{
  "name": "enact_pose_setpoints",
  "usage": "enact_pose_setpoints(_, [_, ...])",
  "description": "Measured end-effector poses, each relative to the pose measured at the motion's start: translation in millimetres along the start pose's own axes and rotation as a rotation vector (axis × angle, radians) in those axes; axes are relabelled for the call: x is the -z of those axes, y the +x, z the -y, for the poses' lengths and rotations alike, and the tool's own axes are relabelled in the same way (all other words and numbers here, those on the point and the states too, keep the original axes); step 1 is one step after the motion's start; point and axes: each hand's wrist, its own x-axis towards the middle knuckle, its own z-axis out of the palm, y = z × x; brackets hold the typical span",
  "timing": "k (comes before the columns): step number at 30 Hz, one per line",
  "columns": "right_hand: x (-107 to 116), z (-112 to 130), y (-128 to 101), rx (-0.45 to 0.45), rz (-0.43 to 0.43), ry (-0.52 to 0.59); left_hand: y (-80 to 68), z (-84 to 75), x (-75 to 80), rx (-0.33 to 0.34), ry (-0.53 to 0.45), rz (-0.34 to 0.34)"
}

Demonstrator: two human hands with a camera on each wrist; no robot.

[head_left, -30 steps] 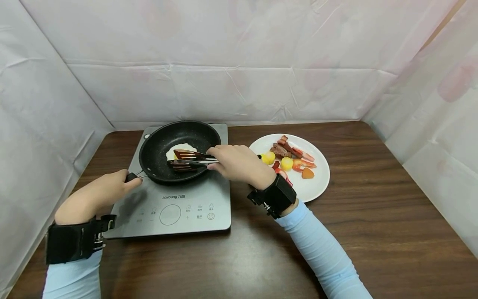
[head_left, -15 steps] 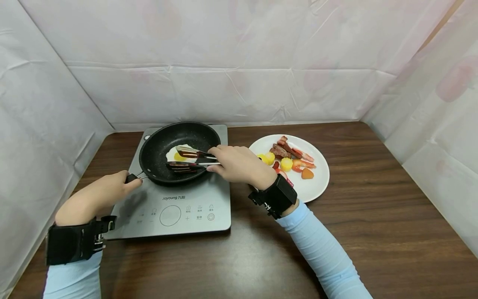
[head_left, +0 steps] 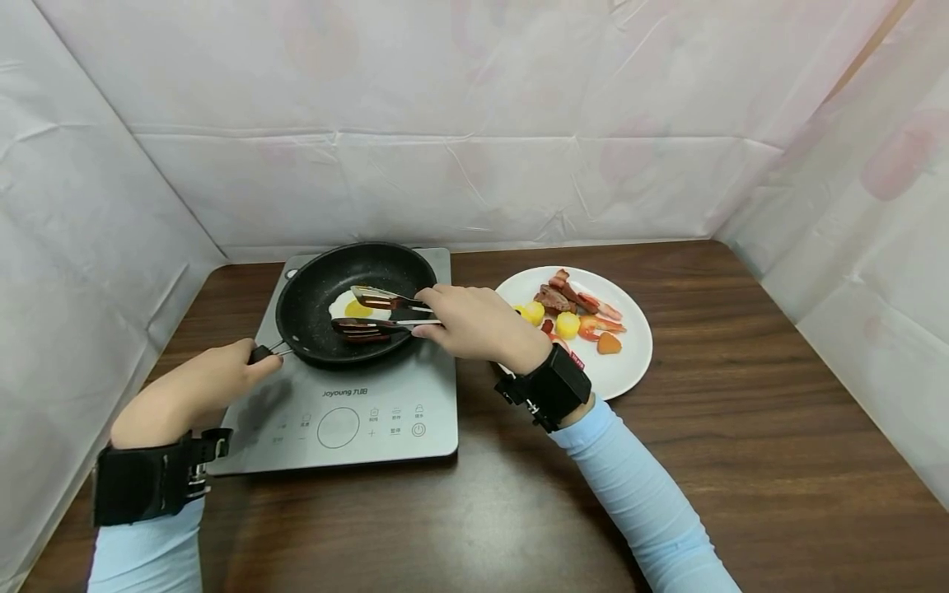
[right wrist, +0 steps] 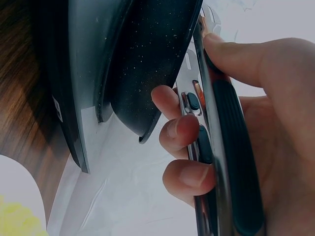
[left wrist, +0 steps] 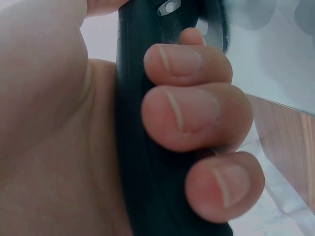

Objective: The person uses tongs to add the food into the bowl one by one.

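"Joyoung" with Chinese characters on the induction cooktop (head_left: 385, 403) front, small control labels there too small to read

Pan (head_left: 319, 288): black, white-speckled. Egg (head_left: 356, 307): white, yellow yolk. Tongs (head_left: 374, 315): steel with dark red tips. Cooktop (head_left: 348, 412): grey. Plate (head_left: 626, 362): white, carrying brown, red, yellow, orange food. Desk (head_left: 741, 428): dark wood grain. Sleeves (head_left: 638, 494): light blue; wrist straps (head_left: 552, 387): black.

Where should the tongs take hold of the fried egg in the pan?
Probably at the white rim of the fried egg nearest the tongs, coming in low from the right, where the right hand holds them. The egg lies flat in the pan, so one blade should slide under while the other closes on top, clear of the yolk.
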Motion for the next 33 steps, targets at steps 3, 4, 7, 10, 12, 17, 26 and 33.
enact_pose_setpoints(3, [0.8, 0.2, -0.5, 0.002, 0.003, 0.005, -0.4, -0.4, 0.7, 0.001, -0.003, 0.001])
enact_pose_setpoints(4, [1.0, 0.3, -0.7, 0.002, 0.004, 0.006, -0.4, -0.5, 0.8, 0.002, -0.004, 0.003])
enact_pose_setpoints(7, [1.1, 0.5, -1.2, 0.005, 0.006, 0.010, -0.8, -0.9, 0.9, 0.003, -0.005, 0.004])
enact_pose_setpoints(10, [0.9, 0.6, -1.6, 0.005, 0.005, 0.011, -1.2, -1.2, 0.9, 0.002, -0.002, -0.002])
enact_pose_setpoints(12, [0.6, 0.6, -1.7, 0.007, 0.003, 0.010, -1.5, -1.6, 1.0, 0.001, 0.002, -0.010])
enact_pose_setpoints(17, [0.5, 0.8, -1.8, 0.010, -0.004, 0.005, -2.1, -2.1, 1.6, 0.005, 0.004, -0.011])
enact_pose_setpoints(26, [0.6, -1.5, -3.4, -0.005, 0.017, 0.006, -0.7, -1.4, 1.4, -0.003, 0.015, -0.005])
enact_pose_setpoints(33, [1.8, -2.9, -7.4, -0.005, 0.002, 0.010, 0.0, -1.0, 1.1, 0.007, 0.009, -0.004])
